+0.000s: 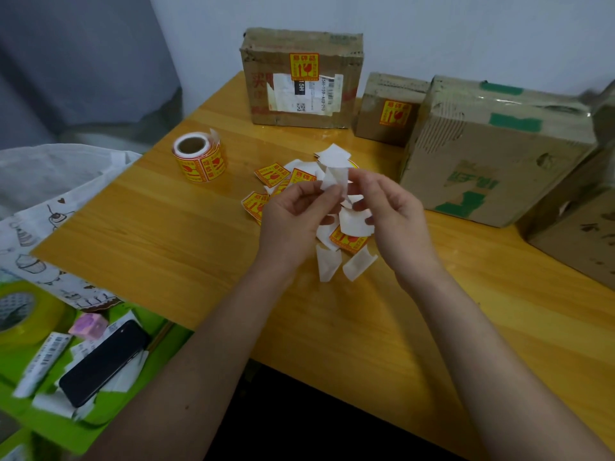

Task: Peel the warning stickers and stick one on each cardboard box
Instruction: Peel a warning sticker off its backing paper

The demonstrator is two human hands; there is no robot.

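One head-worn wide-angle view looks forward and down, close over the table (166, 234).

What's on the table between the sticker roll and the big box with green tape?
In the head view, between the sticker roll and the big box lies a pile of loose stickers and white backing papers; both hands work above it.

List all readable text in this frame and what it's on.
"15H": black strip on the shipping label of the back box.
"5H-159-A03-210", roughly: printed sideways on the same label; the last digits are unsure.
Warning stickers: red characters, too blurred to read.
Green print on the large box: unreadable.
Sticker roll: print too small.
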